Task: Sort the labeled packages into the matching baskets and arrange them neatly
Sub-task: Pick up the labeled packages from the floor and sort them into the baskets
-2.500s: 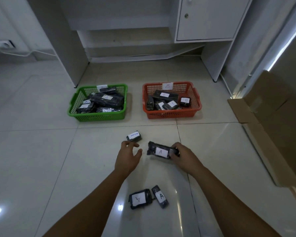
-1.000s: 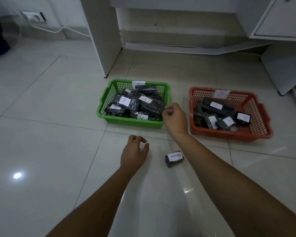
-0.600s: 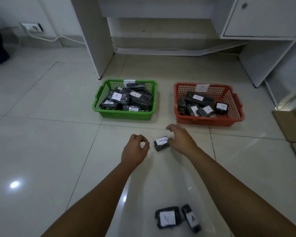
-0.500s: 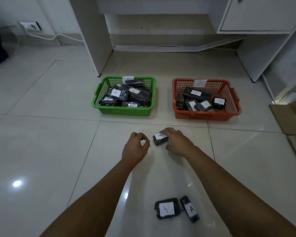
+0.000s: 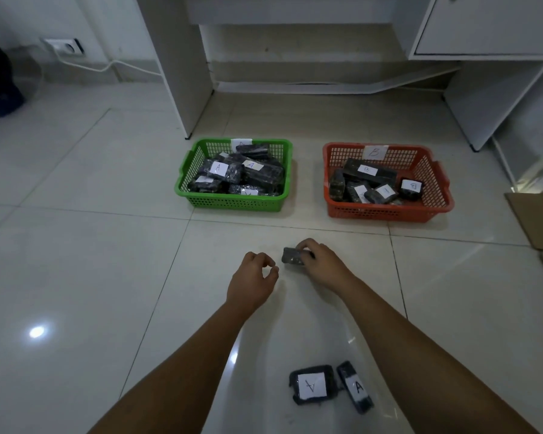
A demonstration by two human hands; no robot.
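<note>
My right hand (image 5: 318,264) grips a small black package (image 5: 291,256) on the floor tiles in front of the baskets; its label is turned out of sight. My left hand (image 5: 254,281) hovers just left of it, fingers loosely curled, holding nothing. A green basket (image 5: 232,203) tagged A holds several black packages with A labels. An orange basket (image 5: 386,213) tagged B holds several with B labels. Two black packages labelled A lie on the floor near me, a wide one (image 5: 312,384) and a narrow one (image 5: 356,387).
A white desk leg panel (image 5: 182,64) stands behind the green basket, and a white cabinet (image 5: 489,26) is at the back right. A cardboard box (image 5: 539,220) sits at the right edge. A wall socket with a cable (image 5: 65,47) is at the far left.
My right hand came back from the green basket to the small package on the floor and closed its fingers on it, tipping its label out of view. My left hand stayed put.
</note>
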